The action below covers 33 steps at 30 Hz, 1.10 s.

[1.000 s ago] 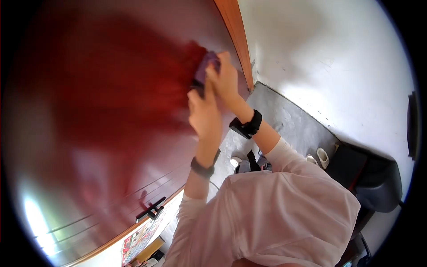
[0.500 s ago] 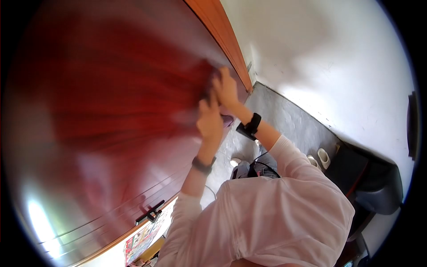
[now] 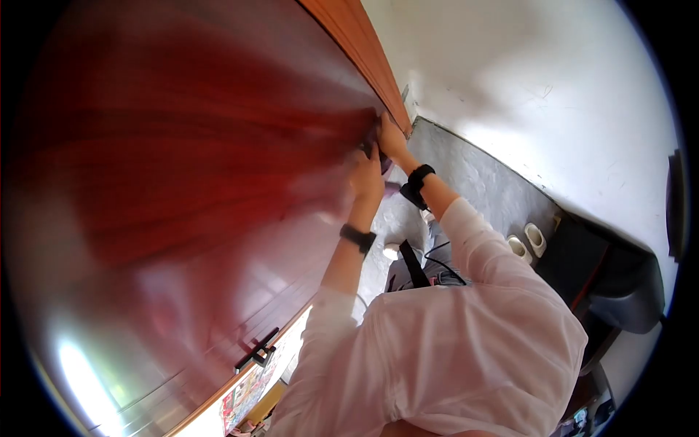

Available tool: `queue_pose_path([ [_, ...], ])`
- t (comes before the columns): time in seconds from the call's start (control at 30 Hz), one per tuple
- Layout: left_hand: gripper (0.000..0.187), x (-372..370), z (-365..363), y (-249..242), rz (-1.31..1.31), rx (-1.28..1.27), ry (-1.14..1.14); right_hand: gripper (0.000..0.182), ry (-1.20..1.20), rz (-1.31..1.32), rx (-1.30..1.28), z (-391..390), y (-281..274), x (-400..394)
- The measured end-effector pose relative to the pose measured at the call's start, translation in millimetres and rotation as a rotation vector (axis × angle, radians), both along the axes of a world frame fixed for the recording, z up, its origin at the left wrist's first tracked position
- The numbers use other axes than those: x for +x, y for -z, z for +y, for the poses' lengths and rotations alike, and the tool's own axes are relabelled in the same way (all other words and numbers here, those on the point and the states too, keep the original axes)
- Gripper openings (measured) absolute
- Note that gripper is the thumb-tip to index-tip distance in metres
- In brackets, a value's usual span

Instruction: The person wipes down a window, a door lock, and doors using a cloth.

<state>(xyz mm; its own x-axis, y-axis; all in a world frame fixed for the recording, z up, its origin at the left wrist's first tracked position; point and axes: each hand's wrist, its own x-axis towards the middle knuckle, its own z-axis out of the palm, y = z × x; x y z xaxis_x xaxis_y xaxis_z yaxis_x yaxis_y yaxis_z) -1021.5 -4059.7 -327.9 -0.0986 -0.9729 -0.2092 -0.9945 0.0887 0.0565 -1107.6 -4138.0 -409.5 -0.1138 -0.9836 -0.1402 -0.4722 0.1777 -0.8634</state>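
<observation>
A dark purple cloth is bunched against the glossy red-brown door, close to its edge. My right hand is closed on the upper part of it, beside the orange-brown wooden frame. Just below and to the left, my left hand presses at the same cloth, one finger pointing up; its other fingers are partly hidden and blurred. A loose purple end hangs out past the left hand. Both wrists wear black bands.
A black door handle sticks out at the lower left. White wall and grey floor lie to the right. Pale slippers stand beside a black padded seat. A colourful poster shows past the door.
Both hands have moved right with the cloth, toward the wooden frame. The left hand has also turned slightly, and the view has shifted a little.
</observation>
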Motion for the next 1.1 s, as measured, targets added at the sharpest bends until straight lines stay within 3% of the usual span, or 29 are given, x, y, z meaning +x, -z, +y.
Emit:
queue_pose_path([
  [0.07, 0.063, 9.2, 10.0, 25.2, 0.108, -0.077, -0.01, 0.024, -0.011, -0.02, 0.0, 3.6, 29.0, 12.3],
  [0.17, 0.061, 23.6, 37.1, 18.0, 0.238, -0.079, -0.071, 0.025, -0.008, -0.046, -0.032, 37.5, 33.6, 25.4],
  [0.3, 0.059, 50.2, 107.8, 1.8, 0.477, -0.271, -0.147, 0.028, -0.118, -0.2, -0.118, 87.5, -63.3, 39.2],
  [0.4, 0.055, 55.7, 145.8, -22.2, 0.53, -0.395, -0.2, 0.027, -0.196, -0.257, -0.342, 122.4, -98.4, 55.3],
  [0.47, 0.053, 57.4, 154.4, -39.6, 0.58, -0.362, -0.261, 0.026, -0.115, -0.345, -0.403, 136.2, -123.1, 60.8],
  [0.6, 0.051, 60.6, 148.3, -51.4, 0.685, -0.287, -0.273, 0.025, 0.015, -0.395, -0.278, 136.4, -132.8, 65.4],
  [0.73, 0.047, 56.8, 118.6, -44.6, 0.707, -0.253, -0.236, 0.02, 0.328, -0.485, -0.242, 114.2, -108.2, 75.5],
  [0.87, 0.045, 49.3, 70.6, -52.9, 0.594, -0.208, -0.113, 0.017, 0.441, -0.35, -0.288, 66.8, -89.7, 57.7],
  [1.03, 0.046, 17.6, 12.5, -54.9, 0.699, -0.12, -0.132, 0.015, 0.514, -0.268, -0.327, 11.4, -82.8, 27.3],
  [1.1, 0.045, 8.4, -7.7, -53.2, 0.697, -0.186, -0.04, 0.015, 0.541, -0.247, -0.348, -7.7, -82.2, 14.0],
])
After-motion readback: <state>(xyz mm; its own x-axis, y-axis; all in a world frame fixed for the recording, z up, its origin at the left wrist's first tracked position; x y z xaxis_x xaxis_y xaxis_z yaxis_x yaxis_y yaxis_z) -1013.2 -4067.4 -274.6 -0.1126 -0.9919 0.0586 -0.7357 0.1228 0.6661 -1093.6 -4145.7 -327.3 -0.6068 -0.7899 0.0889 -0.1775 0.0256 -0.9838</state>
